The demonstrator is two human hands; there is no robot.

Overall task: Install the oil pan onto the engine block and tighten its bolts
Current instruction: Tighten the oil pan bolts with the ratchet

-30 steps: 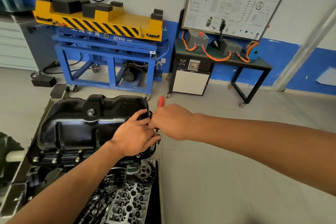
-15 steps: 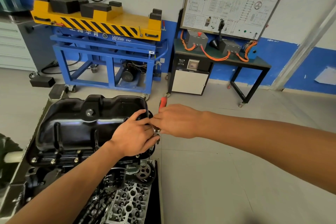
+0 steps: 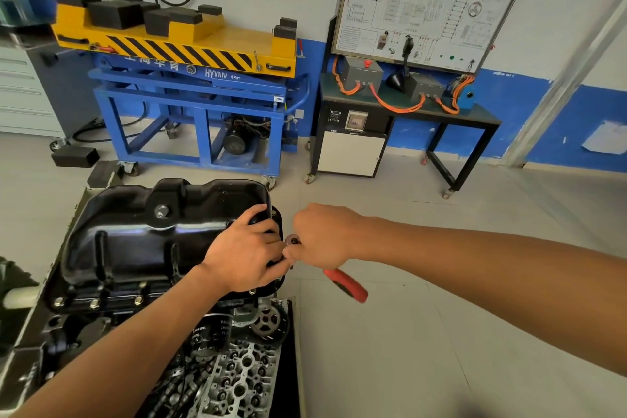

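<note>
Progress looks well past the midpoint: the black oil pan [image 3: 135, 248] already sits on the engine block [image 3: 68, 329] at the lower left of the frame, and bolts [image 3: 95, 304] stand in its near flange. Your left hand [image 3: 242, 256] lies over the pan's right end, fingers curled down over the rim and holding it steady. Your right hand [image 3: 324, 236] is closed round a ratchet wrench [image 3: 346, 285]. Its red handle sticks out below your fist toward the lower right, and its head sits just beside your left fingertips at the pan's right edge. So you appear to be on the tightening step, working a bolt at that right end. The bolt itself is hidden under your hands, so I cannot say how far down it is. What is left, as far as I can judge, is to finish this bolt and then go round the flange, since nothing shows whether the near bolts are fully tight or only started.
</note>
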